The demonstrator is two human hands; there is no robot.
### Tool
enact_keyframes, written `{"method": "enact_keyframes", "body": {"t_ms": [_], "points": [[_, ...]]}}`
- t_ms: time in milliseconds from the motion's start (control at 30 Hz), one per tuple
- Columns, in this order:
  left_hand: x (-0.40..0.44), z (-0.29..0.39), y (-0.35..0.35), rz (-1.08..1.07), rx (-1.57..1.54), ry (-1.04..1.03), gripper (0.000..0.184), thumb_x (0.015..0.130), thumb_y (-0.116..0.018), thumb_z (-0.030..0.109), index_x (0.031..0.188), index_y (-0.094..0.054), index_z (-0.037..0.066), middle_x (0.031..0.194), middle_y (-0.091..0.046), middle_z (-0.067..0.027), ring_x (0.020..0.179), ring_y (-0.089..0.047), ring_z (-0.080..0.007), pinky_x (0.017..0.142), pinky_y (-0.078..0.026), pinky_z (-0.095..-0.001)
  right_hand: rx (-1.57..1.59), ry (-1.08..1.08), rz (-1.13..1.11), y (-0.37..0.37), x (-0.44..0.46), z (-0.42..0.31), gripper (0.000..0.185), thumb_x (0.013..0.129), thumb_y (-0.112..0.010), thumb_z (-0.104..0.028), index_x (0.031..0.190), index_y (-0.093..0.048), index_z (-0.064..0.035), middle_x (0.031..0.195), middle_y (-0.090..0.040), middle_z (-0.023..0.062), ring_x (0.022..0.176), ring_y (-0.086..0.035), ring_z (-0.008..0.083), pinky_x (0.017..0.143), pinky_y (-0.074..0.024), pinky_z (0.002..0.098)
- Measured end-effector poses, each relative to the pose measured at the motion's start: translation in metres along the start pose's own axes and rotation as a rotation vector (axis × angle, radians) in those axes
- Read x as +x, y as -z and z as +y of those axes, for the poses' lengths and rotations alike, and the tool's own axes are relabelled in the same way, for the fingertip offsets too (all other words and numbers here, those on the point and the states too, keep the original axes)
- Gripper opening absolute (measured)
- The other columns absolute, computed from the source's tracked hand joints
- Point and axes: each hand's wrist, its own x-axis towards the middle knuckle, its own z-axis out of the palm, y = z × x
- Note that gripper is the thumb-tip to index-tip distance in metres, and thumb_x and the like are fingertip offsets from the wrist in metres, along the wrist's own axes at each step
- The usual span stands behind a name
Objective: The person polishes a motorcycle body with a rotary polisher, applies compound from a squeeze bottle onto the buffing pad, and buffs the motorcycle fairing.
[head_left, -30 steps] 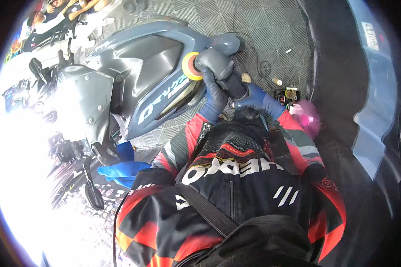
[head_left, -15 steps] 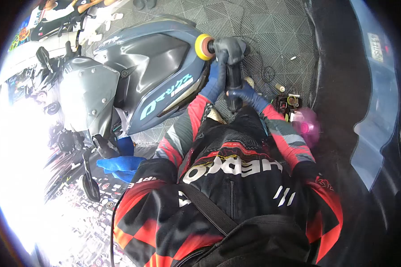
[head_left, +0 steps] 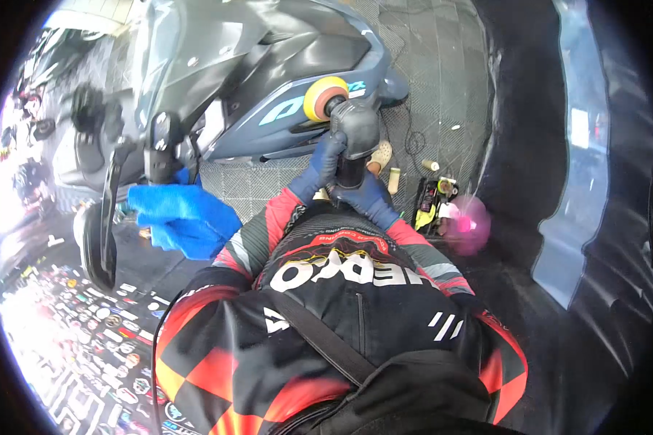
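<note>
A black power polisher (head_left: 357,127) is held in front of me, its yellow and orange foam pad (head_left: 317,99) facing the scooter's side. My left hand (head_left: 325,165), in a dark blue glove, is closed round the tool near its head. Lower down, my right hand (head_left: 368,199), gloved alike, grips the rear of the handle. Behind the pad is the scooter's blue-grey side panel (head_left: 286,130) with turquoise lettering. Whether the pad touches the panel, I cannot tell.
A blue cloth (head_left: 185,221) hangs by the handlebar, close to the mirror (head_left: 96,246). On the floor at right are small bottles (head_left: 394,180), a tool case (head_left: 429,203) and a pink round object (head_left: 468,225). A cable (head_left: 413,141) trails over the tiles. A dark sheet with a bluish clear panel (head_left: 577,156) hangs at right.
My view has shifted toward the scooter's front. The polisher and both hands have moved left along the side panel, from its rear end to the lettering. Both hands keep their hold.
</note>
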Motion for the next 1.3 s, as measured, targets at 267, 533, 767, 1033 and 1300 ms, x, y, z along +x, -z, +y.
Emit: {"method": "enact_keyframes", "body": {"t_ms": [267, 533, 767, 1033, 1300], "points": [[-0.075, 0.012, 0.070, 0.198, -0.013, -0.197, 0.077, 0.091, -0.051, 0.065, 0.137, -0.046, 0.003, 0.129, -0.057, -0.0100, 0.116, -0.055, -0.0196, 0.102, -0.044, -0.0367, -0.084, 0.278, -0.077, -0.079, 0.008, 0.018, 0.071, 0.061, -0.088, -0.035, 0.118, -0.058, -0.0036, 0.110, -0.067, 0.0162, 0.103, -0.066, 0.0274, 0.089, -0.0521, 0.0390], [-0.105, 0.079, 0.030, -0.115, -0.437, -0.279, 0.107, 0.077, -0.025, 0.091, 0.132, -0.046, 0.002, 0.105, -0.064, -0.0180, 0.094, -0.064, -0.0309, 0.086, -0.052, -0.0441, -0.309, 0.165, -0.219, -0.062, -0.023, -0.057, 0.079, 0.060, -0.086, -0.041, 0.120, -0.057, 0.0013, 0.110, -0.068, 0.0210, 0.104, -0.067, 0.0326, 0.091, -0.0512, 0.0399], [-0.048, 0.048, -0.035, 0.127, -0.469, -0.158, 0.113, 0.069, -0.027, 0.097, 0.126, -0.049, 0.002, 0.097, -0.063, -0.0152, 0.086, -0.064, -0.0281, 0.078, -0.053, -0.0429, -0.378, 0.069, -0.123, 0.024, -0.030, -0.074, 0.080, 0.062, -0.086, -0.040, 0.124, -0.056, 0.0005, 0.111, -0.068, 0.0198, 0.105, -0.067, 0.0301, 0.092, -0.0516, 0.0394], [0.019, 0.000, -0.078, 0.185, -0.375, -0.065, 0.083, 0.090, -0.035, 0.076, 0.132, -0.049, 0.005, 0.119, -0.063, -0.0127, 0.106, -0.063, -0.0281, 0.096, -0.051, -0.0447, -0.105, 0.020, -0.163, 0.099, 0.005, 0.011, 0.079, 0.061, -0.089, -0.032, 0.126, -0.055, -0.0030, 0.116, -0.067, 0.0146, 0.105, -0.065, 0.0235, 0.096, -0.0506, 0.0380], [0.109, -0.057, -0.100, 0.310, -0.210, 0.009, 0.079, 0.091, -0.041, 0.072, 0.139, -0.045, 0.010, 0.134, -0.055, -0.0087, 0.122, -0.052, -0.0245, 0.106, -0.043, -0.0403, 0.070, 0.047, -0.284, 0.182, 0.058, 0.061, 0.076, 0.063, -0.088, -0.026, 0.126, -0.055, -0.0002, 0.115, -0.067, 0.0107, 0.102, -0.063, 0.0187, 0.097, -0.0481, 0.0349]]}}
